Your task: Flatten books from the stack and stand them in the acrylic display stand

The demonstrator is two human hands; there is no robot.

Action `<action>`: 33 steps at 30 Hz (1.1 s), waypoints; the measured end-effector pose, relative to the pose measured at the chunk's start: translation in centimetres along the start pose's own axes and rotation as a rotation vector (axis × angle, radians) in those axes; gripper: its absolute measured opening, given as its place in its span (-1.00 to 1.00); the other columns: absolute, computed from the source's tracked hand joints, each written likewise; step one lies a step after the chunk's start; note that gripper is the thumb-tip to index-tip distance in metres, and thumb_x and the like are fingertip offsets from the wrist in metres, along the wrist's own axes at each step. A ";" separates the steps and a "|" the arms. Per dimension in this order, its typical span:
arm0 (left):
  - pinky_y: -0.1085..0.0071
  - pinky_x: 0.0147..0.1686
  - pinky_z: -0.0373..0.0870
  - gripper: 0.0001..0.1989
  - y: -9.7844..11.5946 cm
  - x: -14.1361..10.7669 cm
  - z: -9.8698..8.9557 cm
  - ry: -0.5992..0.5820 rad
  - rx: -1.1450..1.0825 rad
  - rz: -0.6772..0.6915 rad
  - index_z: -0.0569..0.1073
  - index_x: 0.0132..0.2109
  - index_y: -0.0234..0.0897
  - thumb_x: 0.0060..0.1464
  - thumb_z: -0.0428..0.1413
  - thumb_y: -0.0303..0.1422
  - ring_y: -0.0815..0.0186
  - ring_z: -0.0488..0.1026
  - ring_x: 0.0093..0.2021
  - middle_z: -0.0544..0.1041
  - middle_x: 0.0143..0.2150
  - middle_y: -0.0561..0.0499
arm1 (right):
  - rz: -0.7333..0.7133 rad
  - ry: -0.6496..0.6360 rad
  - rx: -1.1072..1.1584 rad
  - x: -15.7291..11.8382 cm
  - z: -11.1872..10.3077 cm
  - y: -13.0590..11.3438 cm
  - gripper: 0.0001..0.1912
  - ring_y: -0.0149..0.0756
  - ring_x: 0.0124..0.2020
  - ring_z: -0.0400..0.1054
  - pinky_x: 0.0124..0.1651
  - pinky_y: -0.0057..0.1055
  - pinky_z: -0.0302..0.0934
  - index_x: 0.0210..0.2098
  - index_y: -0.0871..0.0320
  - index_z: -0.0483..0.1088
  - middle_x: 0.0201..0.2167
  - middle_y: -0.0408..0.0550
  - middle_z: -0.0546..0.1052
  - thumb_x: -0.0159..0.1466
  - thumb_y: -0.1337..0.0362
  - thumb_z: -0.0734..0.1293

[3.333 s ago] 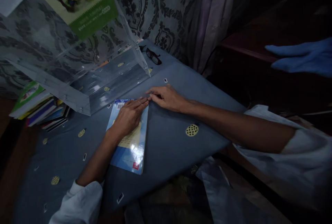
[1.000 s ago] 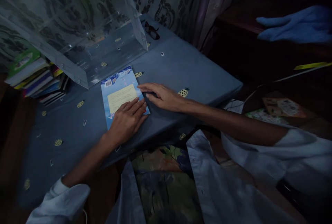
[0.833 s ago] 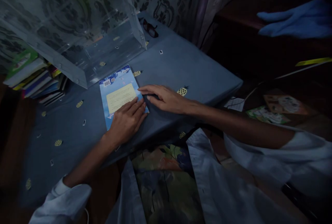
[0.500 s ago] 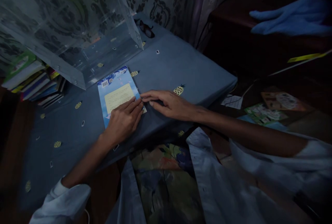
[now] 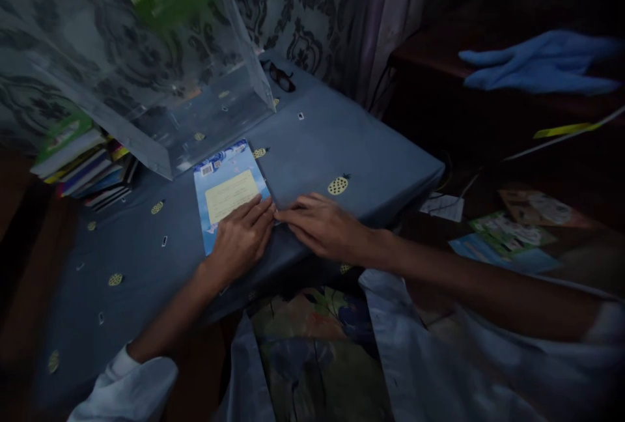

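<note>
A light blue booklet (image 5: 200, 195) with a pale yellow text panel and a barcode lies on the blue cloth. My left hand (image 5: 243, 233) rests flat across its lower right part, fingers stretched towards the right edge and covering that corner. At the same edge my right hand (image 5: 328, 226) has its fingers drawn together in a pinch at the booklet's side. Its fingertips meet those of the left hand. The booklet's lower right corner is mostly hidden beneath the hands.
A clear acrylic box (image 5: 166, 155) stands behind the booklet. To its left is a stack of books (image 5: 81, 161). Sunglasses (image 5: 282, 77) lie at the table's back. Right of the table are a blue glove (image 5: 537, 64) and several booklets (image 5: 510, 233) lower down.
The view has tilted up slightly, so everything sits lower. My right hand's fingers have curled from stretched out to a pinch at the booklet's edge. My left hand stays on the booklet.
</note>
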State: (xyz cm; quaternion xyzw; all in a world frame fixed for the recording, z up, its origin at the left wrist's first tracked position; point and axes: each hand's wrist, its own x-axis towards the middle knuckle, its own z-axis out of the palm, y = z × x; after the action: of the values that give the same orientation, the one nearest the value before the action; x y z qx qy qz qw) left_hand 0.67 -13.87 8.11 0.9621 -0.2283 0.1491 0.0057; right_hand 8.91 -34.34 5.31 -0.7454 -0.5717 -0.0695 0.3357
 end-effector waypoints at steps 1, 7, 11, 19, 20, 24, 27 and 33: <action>0.10 0.09 0.54 -0.69 0.0 0.0 -0.1 0.001 -0.004 0.002 0.50 0.12 -0.35 0.36 -0.03 -0.41 0.05 0.49 0.17 0.55 0.14 -0.15 | -0.016 0.009 -0.028 0.0 0.0 -0.1 -0.70 -0.10 -0.15 0.40 -0.09 -0.17 0.28 0.01 0.26 0.45 -0.24 0.14 0.56 0.39 0.43 0.16; 0.16 0.14 0.49 -0.68 -3.2 1.5 -0.1 -0.065 -0.055 -0.006 0.50 0.14 -0.29 0.38 -0.05 -0.38 0.15 0.49 0.17 0.55 0.15 -0.10 | -0.075 -0.003 -0.093 -0.2 0.4 -0.7 -0.75 -0.12 -0.13 0.40 -0.09 -0.20 0.29 -0.02 0.27 0.44 -0.19 0.13 0.58 0.42 0.42 0.17; 0.13 0.21 0.41 -0.61 -8.1 4.4 1.1 -0.115 -0.027 -0.103 0.42 0.22 -0.40 0.37 -0.08 -0.37 0.12 0.42 0.24 0.45 0.25 -0.21 | -0.075 -0.027 -0.112 0.0 1.1 -0.6 -0.77 -0.16 -0.17 0.38 -0.09 -0.23 0.28 -0.02 0.23 0.43 -0.19 0.07 0.56 0.43 0.42 0.18; 0.18 0.27 0.31 -0.58 -12.9 8.3 2.8 -0.196 0.025 -0.225 0.41 0.25 -0.38 0.34 -0.09 -0.40 0.11 0.40 0.26 0.42 0.29 -0.20 | -0.123 -0.086 -0.199 0.9 0.6 0.5 -0.65 -0.17 -0.21 0.32 -0.18 -0.26 0.20 0.06 0.23 0.41 -0.18 0.05 0.57 0.33 0.54 0.22; 0.16 0.27 0.31 -0.58 -12.9 8.3 2.9 -0.196 0.041 -0.235 0.41 0.25 -0.40 0.35 -0.09 -0.39 0.10 0.40 0.25 0.41 0.29 -0.20 | -0.122 -0.099 -0.214 1.0 0.3 0.9 -0.66 -0.18 -0.22 0.32 -0.18 -0.27 0.19 0.05 0.22 0.41 -0.18 0.04 0.58 0.33 0.54 0.22; 0.06 0.24 0.33 -0.58 -13.2 8.4 2.8 -0.184 0.080 -0.302 0.43 0.23 -0.45 0.36 -0.09 -0.36 0.01 0.39 0.24 0.41 0.28 -0.25 | -0.054 -0.077 -0.271 1.5 -0.4 2.7 -0.63 -0.22 -0.25 0.31 -0.18 -0.31 0.16 0.02 0.17 0.46 -0.28 -0.03 0.58 0.33 0.57 0.20; 0.03 0.19 0.36 -0.59 -13.4 8.4 2.7 -0.177 0.077 -0.330 0.44 0.22 -0.40 0.35 -0.07 -0.36 -0.01 0.40 0.23 0.41 0.28 -0.24 | -0.044 -0.031 -0.242 1.6 -0.2 3.5 -0.65 -0.25 -0.28 0.32 -0.19 -0.34 0.16 -0.01 0.15 0.48 -0.34 -0.06 0.56 0.36 0.55 0.19; 0.07 0.23 0.35 -0.62 -12.4 7.7 2.9 -0.126 -0.005 -0.248 0.49 0.17 -0.41 0.33 -0.06 -0.39 0.06 0.42 0.22 0.47 0.23 -0.23 | -0.013 0.063 -0.082 1.3 -0.2 3.3 -0.72 -0.28 -0.32 0.36 -0.20 -0.36 0.25 -0.05 0.18 0.49 -0.39 -0.06 0.50 0.45 0.42 0.15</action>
State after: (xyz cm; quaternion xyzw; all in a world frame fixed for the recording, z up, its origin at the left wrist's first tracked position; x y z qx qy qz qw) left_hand 13.48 -6.36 8.23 0.9903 -0.1082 0.0858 0.0121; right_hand 12.42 -33.77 4.71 -0.7520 -0.5625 -0.1186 0.3225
